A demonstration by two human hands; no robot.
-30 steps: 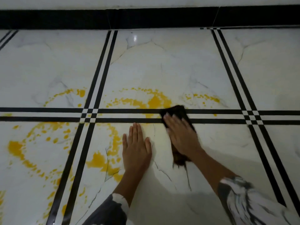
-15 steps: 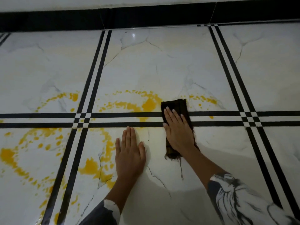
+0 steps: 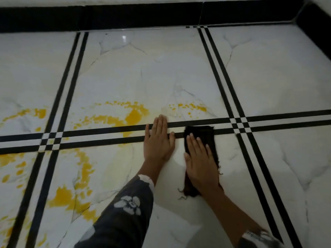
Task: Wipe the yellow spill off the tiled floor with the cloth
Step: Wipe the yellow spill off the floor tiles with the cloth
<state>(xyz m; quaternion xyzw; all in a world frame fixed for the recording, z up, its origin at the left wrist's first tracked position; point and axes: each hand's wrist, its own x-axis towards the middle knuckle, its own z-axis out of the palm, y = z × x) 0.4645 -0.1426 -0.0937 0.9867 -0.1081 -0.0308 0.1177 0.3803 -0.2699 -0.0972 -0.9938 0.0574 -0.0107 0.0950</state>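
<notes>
A dark brown cloth [image 3: 206,134] lies flat on the white marble floor tiles [image 3: 143,77], its far end over the black grout stripes. My right hand [image 3: 201,161] presses on it with straight fingers. My left hand [image 3: 158,138] rests flat on the floor just left of the cloth, fingers across the stripes. The yellow spill [image 3: 134,115] spreads in a broken arc beyond and left of my left hand. A smaller run of yellow spots [image 3: 193,106] lies beyond the cloth. More yellow patches [image 3: 62,196] sit at the lower left.
A black skirting band [image 3: 143,15] runs along the wall at the far side and turns at the right corner. Double black stripes [image 3: 238,120] cross the floor between tiles. Pale yellow smears show on the tile below my left hand.
The view has shifted, so both hands sit further right. My left hand has moved forward onto the stripes. The cloth has slid back and right, away from the big yellow patch.
</notes>
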